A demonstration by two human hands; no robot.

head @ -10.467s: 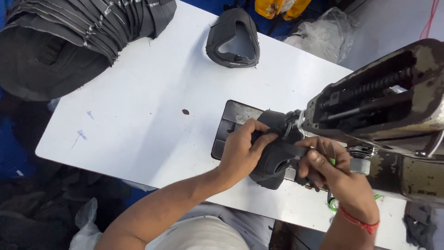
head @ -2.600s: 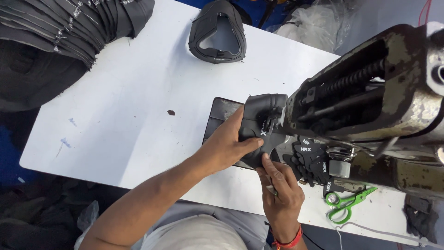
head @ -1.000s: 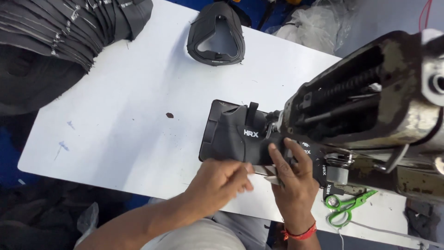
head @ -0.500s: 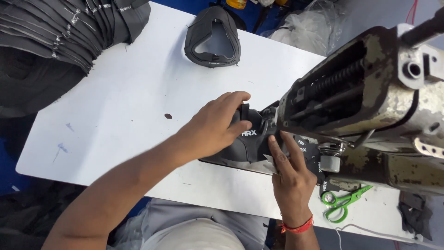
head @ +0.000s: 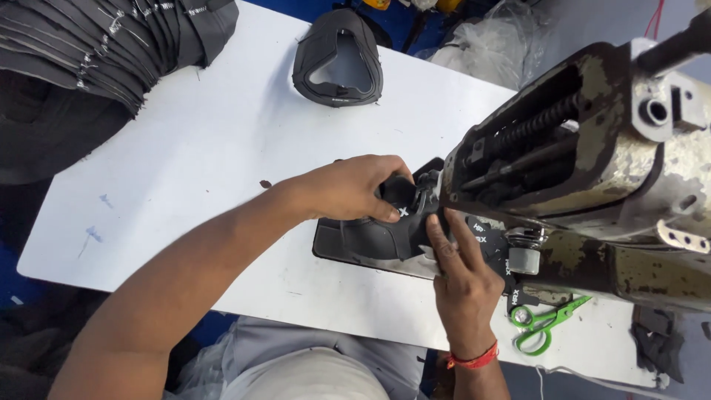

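Observation:
A black shoe-upper piece [head: 370, 235] lies on the dark plate under the head of a worn industrial sewing machine [head: 592, 170]. My left hand [head: 348, 189] reaches across from the left and grips the top of the piece near the needle area. My right hand [head: 463, 278] comes up from the near edge with its fingers pressed flat on the right side of the same piece. The needle itself is hidden behind the machine head.
The white table [head: 222, 141] carries a stack of black upper pieces [head: 337, 59] at the back. A big fanned pile of dark pieces [head: 96, 67] fills the far left. Green-handled scissors [head: 544, 322] lie near the right front edge.
My left hand has gone from the near edge of the piece up onto its top by the machine head. My right hand has stayed on the piece's right side.

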